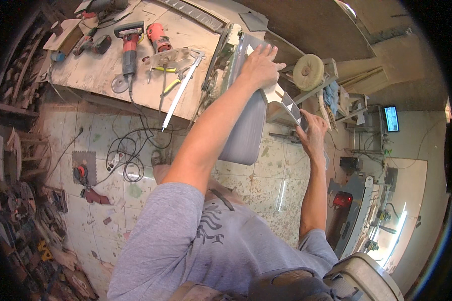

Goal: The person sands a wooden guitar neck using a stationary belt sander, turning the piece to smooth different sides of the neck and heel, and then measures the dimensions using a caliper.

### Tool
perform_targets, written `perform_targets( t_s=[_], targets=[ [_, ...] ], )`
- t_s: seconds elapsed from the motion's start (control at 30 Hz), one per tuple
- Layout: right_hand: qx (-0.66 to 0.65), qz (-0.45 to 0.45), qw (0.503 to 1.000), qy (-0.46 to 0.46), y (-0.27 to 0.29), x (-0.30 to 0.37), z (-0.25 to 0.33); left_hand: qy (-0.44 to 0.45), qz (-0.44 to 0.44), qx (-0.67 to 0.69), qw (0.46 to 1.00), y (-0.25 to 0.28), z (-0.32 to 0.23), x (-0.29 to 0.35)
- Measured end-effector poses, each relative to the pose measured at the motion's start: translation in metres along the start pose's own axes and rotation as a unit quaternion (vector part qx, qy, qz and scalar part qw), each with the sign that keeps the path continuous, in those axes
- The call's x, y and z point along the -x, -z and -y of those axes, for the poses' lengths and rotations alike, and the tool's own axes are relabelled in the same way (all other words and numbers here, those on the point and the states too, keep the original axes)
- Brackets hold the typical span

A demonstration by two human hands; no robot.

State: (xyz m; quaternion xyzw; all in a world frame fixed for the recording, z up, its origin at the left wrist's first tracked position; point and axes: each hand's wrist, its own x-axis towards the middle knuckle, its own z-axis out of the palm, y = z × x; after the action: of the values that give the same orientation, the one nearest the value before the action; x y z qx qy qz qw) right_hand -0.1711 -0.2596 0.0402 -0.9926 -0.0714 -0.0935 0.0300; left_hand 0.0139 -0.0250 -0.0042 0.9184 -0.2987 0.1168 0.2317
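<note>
A wide grey belt of a belt sander [241, 136] stretches away in front of me, beside the wooden bench. A long, flat workpiece [273, 94] lies slantwise across its far part, pale in the middle with dark and white angular sections toward the right. My left hand [260, 66] rests on the workpiece's far end with fingers stretched and spread, pressing from above. At the other end, past the belt's right edge, my right hand [314, 131] has its fingers closed round the piece. What lies beneath my left palm is hidden.
On the bench [93, 75] lie a red-and-black angle grinder [129, 50], another red power tool [159, 37], a cordless drill [93, 45], yellow-handled pliers [172, 86] and a caliper [183, 91]. A round buffing wheel [308, 72] stands right. Black cable [123, 153] coils across the floor.
</note>
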Motion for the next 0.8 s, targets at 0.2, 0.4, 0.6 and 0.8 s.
perform_targets(
  t_s=[0.2, 0.4, 0.6, 0.8],
  targets=[
    [0.011, 0.003, 1.0, 0.007, 0.003, -0.004, 0.004, 0.009, -0.012, -0.001, 1.0, -0.003, 0.003, 0.0],
    [-0.015, 0.008, 1.0, 0.021, 0.007, -0.007, 0.003, 0.018, 0.001, -0.001, 1.0, 0.004, 0.002, 0.003],
    [0.002, 0.001, 0.999, 0.033, 0.006, -0.009, 0.005, 0.019, -0.009, -0.039, 0.999, 0.005, 0.005, 0.008],
    [-0.016, -0.006, 0.999, 0.029, 0.005, -0.008, 0.005, 0.017, -0.021, -0.045, 0.999, 0.003, 0.006, 0.01]
  ],
)
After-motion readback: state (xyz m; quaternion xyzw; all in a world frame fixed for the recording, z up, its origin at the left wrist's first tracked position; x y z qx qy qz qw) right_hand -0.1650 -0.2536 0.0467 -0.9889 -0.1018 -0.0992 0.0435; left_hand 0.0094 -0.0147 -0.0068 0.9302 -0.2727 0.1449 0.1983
